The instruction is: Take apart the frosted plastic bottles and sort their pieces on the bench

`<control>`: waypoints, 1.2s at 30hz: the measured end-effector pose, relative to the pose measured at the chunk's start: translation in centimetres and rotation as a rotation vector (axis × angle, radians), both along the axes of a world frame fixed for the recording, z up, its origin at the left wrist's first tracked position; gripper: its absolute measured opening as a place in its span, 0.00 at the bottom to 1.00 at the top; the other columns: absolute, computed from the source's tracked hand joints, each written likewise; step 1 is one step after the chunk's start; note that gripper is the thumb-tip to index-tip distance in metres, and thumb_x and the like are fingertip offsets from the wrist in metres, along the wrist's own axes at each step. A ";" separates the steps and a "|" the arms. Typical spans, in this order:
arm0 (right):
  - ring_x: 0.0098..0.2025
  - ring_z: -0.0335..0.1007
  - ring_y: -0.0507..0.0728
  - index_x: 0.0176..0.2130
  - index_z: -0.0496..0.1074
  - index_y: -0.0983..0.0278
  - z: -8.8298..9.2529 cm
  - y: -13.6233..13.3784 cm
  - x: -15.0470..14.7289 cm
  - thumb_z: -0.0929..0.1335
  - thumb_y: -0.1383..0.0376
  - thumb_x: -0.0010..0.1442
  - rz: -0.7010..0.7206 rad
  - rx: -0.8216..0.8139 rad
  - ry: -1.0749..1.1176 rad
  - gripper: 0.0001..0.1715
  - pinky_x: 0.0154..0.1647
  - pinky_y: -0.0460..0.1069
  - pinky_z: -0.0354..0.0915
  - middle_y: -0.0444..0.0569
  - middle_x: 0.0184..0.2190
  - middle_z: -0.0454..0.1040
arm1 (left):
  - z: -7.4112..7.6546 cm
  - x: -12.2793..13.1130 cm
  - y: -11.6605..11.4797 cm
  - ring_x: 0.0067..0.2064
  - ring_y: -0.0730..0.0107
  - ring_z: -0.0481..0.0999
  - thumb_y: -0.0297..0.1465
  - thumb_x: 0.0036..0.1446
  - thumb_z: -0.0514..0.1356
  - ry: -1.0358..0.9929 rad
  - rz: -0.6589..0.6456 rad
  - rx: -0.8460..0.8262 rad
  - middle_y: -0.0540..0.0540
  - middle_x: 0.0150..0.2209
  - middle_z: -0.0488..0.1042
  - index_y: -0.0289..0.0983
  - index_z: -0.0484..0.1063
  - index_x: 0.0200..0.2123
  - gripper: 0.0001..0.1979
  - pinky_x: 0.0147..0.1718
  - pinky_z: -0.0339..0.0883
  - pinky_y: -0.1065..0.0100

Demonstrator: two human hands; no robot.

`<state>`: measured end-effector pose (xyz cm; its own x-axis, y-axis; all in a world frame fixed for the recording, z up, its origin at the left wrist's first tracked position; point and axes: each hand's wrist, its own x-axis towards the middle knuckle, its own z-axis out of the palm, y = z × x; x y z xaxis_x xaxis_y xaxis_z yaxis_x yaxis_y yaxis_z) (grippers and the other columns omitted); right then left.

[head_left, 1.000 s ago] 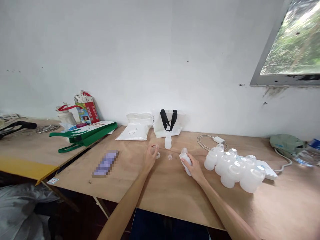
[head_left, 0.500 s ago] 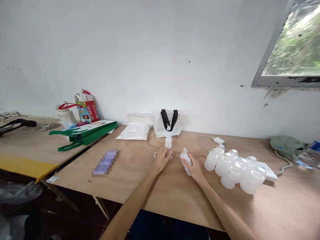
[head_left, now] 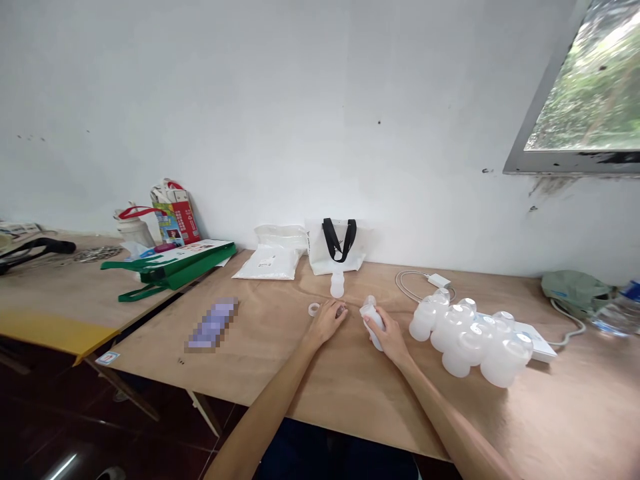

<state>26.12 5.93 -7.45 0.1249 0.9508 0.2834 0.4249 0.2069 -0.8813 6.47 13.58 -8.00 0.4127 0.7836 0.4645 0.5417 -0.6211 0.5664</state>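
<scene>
My right hand (head_left: 389,335) is wrapped round a small white plastic bottle (head_left: 373,316), tilted just above the wooden table (head_left: 350,380). My left hand (head_left: 327,320) rests on the table beside it, fingertips pinched on a small clear teat-like piece (head_left: 341,310). A clear ring (head_left: 313,309) lies on the table just left of that hand. Another small white bottle (head_left: 337,285) stands upright behind both hands.
Several white bottles (head_left: 470,337) cluster at the right, over a white flat device (head_left: 537,343). A white bag with black handles (head_left: 336,248), plastic packets (head_left: 270,260), a charger with cable (head_left: 425,280), green bags (head_left: 170,263), a green cap (head_left: 573,287) and a blurred flat item (head_left: 213,325) are around.
My left hand left the clear ring and moved right to the small clear piece, closing on it. The right hand kept hold of its bottle, hardly moving.
</scene>
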 end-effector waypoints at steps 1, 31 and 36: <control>0.27 0.73 0.57 0.48 0.72 0.65 0.1 0.0 0.0 0.65 0.43 0.59 -0.001 -0.005 0.002 0.31 0.30 0.49 0.69 0.48 0.29 0.77 | 0.0 -0.1 0.0 0.48 0.58 0.74 0.35 0.65 0.57 -0.012 0.002 -0.012 0.43 0.45 0.78 0.40 0.76 0.42 0.09 0.54 0.64 0.57; 0.46 0.79 0.65 0.51 0.73 0.55 0.5 -1.2 -0.8 0.69 0.48 0.59 0.082 0.057 -0.618 0.23 0.42 0.52 0.66 0.46 0.43 0.82 | 1.6 -0.3 -3.7 0.31 0.70 0.69 0.47 0.66 0.54 -0.017 -0.138 -0.119 0.51 0.30 0.73 0.38 0.76 0.39 0.20 0.33 0.63 0.70; 0.45 0.80 0.65 0.54 0.71 0.55 0.5 -1.1 -0.6 0.68 0.50 0.62 0.061 0.034 -0.641 0.23 0.41 0.52 0.66 0.47 0.43 0.82 | 2.1 -0.8 -4.1 0.30 0.71 0.69 0.48 0.65 0.54 0.029 -0.113 -0.170 0.52 0.30 0.72 0.39 0.73 0.45 0.19 0.31 0.60 0.71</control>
<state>25.48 4.81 -6.94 -0.1329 0.9401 0.3138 0.8519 0.2702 -0.4486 5.67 9.48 -5.95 0.5135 0.7979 0.3157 0.4922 -0.5752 0.6534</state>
